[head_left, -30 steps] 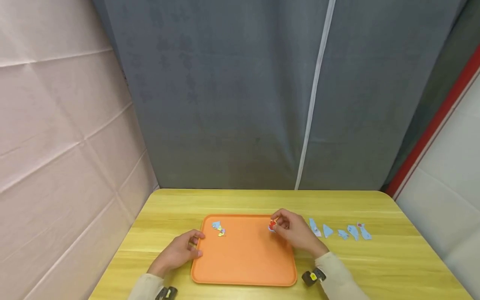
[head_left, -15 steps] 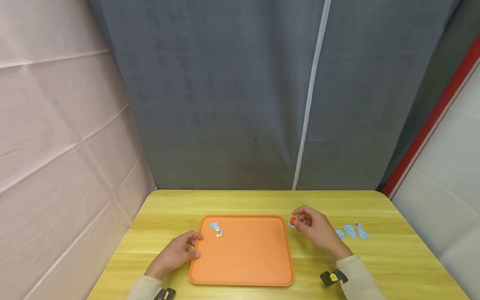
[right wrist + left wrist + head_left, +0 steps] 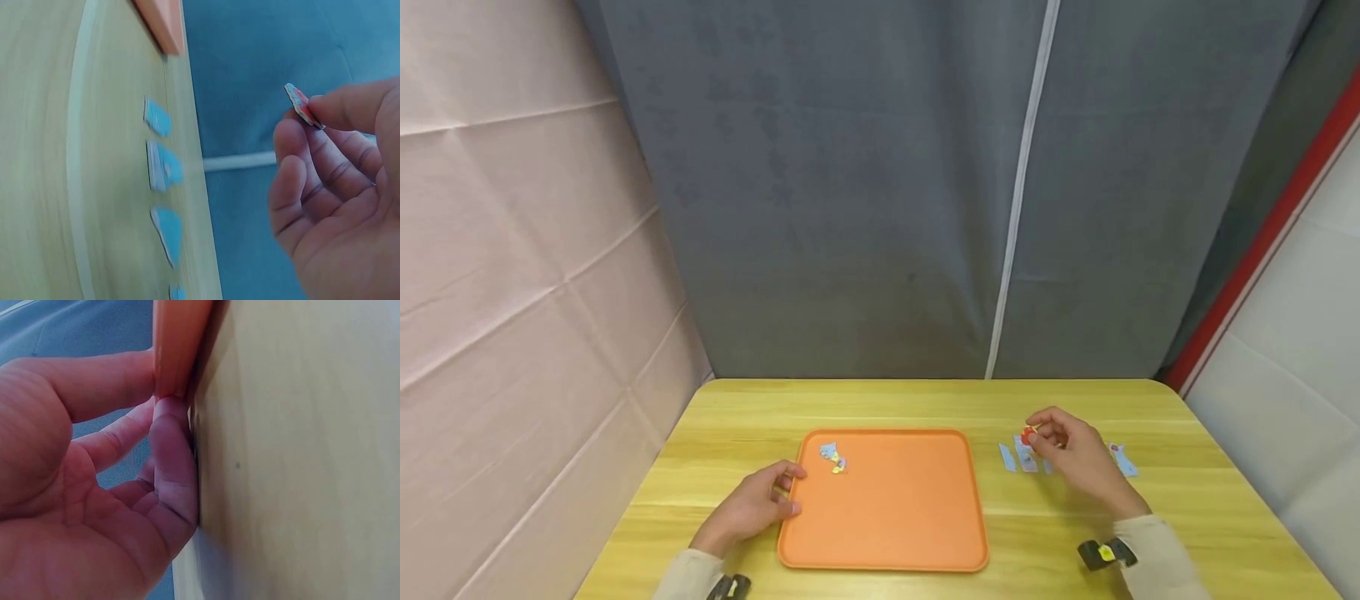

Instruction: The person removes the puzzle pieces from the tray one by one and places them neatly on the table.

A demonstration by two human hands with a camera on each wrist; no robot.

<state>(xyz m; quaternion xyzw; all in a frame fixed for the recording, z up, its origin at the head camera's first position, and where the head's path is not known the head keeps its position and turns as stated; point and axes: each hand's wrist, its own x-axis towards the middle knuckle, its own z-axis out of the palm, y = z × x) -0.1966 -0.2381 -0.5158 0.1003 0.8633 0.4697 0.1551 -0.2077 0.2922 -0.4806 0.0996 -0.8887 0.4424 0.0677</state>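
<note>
At the left rim of the orange tray [image 3: 883, 521], my left hand [image 3: 751, 507] holds the edge; the left wrist view shows its fingers [image 3: 170, 440] tucked against the rim close to the tabletop. A small cluster of blue and yellow puzzle pieces [image 3: 832, 458] lies in the tray's upper left. My right hand [image 3: 1081, 462] pinches a red and blue puzzle piece [image 3: 301, 105] between thumb and forefinger, raised above the table right of the tray. Beneath and beside it lie light-blue puzzle pieces [image 3: 1007, 457], some partly hidden by the hand.
The row of loose pieces runs rightward to a blue piece with a red patch [image 3: 1123, 461]. The yellow wood-grain table [image 3: 1210, 533] ends at a grey curtain [image 3: 850, 208]. Pale cloth [image 3: 535, 292] hangs on the left.
My right hand has carried the red puzzle piece from over the tray's right edge rightward to above the loose pieces. The left hand has stayed at the tray's rim.
</note>
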